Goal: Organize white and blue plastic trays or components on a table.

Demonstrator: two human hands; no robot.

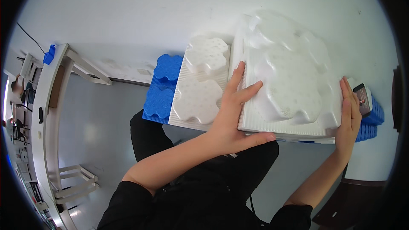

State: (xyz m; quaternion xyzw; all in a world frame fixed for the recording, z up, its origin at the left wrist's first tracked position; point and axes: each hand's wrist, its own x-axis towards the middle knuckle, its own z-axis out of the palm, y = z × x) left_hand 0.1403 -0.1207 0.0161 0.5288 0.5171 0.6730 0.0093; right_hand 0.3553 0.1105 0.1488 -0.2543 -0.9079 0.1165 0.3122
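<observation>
A large white moulded plastic tray (294, 81) with rounded, lobed bumps lies in front of me, a little right of centre. My left hand (235, 110) holds its left side, fingers spread along the edge and thumb reaching around the front corner. Against the right side presses my right hand (349, 119), its fingers stretched upward, so the tray sits between both palms. Left of it is a ribbed white tray (175, 113) with two lobed bumps. Farther left, a blue tray (159, 119) with similar bumps shows partly. What lies beneath the large tray is mostly hidden.
A small dark-screened device (362, 98) stands at right beside stacked blue pieces (372, 117). A pale wall rises behind. On the left are a long white table (42, 102) and a white stool-like frame (76, 183). People sit in the far left background.
</observation>
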